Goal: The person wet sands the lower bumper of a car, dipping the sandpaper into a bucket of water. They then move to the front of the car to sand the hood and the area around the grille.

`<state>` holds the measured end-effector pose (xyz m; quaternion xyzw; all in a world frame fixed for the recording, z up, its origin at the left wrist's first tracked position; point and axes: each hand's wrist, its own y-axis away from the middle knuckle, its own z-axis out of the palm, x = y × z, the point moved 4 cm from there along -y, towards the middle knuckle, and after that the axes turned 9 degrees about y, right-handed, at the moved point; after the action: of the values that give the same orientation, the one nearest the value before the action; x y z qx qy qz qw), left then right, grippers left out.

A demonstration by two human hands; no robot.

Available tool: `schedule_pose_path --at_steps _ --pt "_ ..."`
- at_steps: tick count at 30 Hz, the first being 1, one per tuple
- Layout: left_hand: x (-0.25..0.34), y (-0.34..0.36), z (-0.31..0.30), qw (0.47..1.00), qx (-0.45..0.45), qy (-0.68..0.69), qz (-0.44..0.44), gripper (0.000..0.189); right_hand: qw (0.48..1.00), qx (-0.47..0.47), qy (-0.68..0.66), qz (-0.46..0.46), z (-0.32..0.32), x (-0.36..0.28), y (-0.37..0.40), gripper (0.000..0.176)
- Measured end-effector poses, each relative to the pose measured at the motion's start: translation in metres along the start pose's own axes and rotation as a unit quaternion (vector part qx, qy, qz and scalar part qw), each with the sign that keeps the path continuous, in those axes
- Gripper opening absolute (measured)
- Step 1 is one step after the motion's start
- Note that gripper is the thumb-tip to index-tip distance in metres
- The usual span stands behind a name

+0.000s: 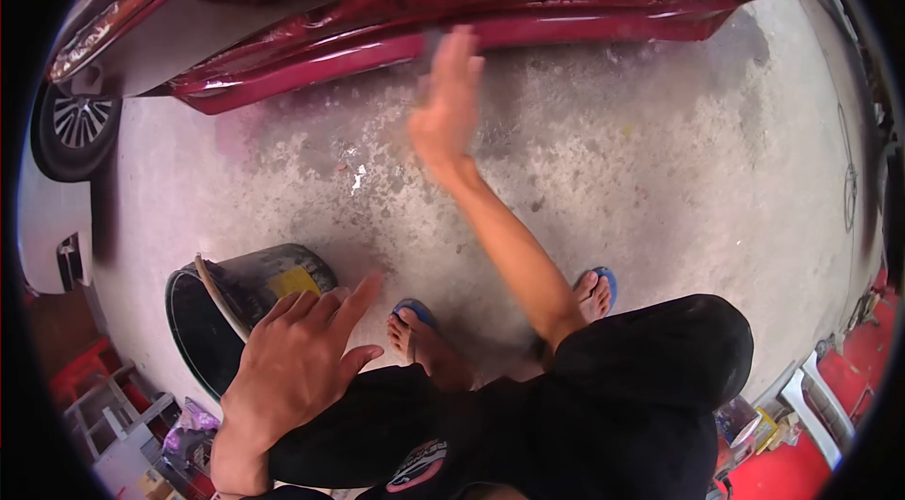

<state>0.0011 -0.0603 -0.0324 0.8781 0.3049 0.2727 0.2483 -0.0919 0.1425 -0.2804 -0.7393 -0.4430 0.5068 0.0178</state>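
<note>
My right hand [447,114] reaches forward to the glossy dark red sill [349,52] of a car. Its fingers point up and lie close together, slightly smeared by motion. A small dark grey pad [433,41] shows at the left side of these fingers, against the sill; its exact kind is too blurred to tell. My left hand [297,359] hovers over my left knee, fingers spread and holding nothing. Beside and partly behind it, a black bucket [278,264] with a pale handle and a yellow label lies tilted, its mouth facing left.
A car wheel [80,128] stands at the left. Stained concrete floor [603,180] stretches under the car body. My feet wear blue slippers [605,285]. Clutter with a grey metal frame [113,406] sits lower left; a white chair-like piece [815,415] is lower right.
</note>
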Motion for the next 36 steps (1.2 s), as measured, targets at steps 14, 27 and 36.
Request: schedule_pose_path --at_steps 14,27,36 --pt "0.003 0.007 -0.002 0.999 0.001 0.024 0.042 0.069 0.961 -0.141 0.225 -0.082 0.045 -0.005 0.010 0.078" --pt "0.004 0.022 0.002 0.998 0.008 0.030 0.060 0.067 0.944 -0.107 0.305 -0.061 0.017 0.018 0.003 0.073" --pt "0.008 0.031 0.002 0.998 -0.020 0.051 0.044 0.062 0.969 -0.104 0.204 -0.096 0.060 -0.024 0.013 0.077"
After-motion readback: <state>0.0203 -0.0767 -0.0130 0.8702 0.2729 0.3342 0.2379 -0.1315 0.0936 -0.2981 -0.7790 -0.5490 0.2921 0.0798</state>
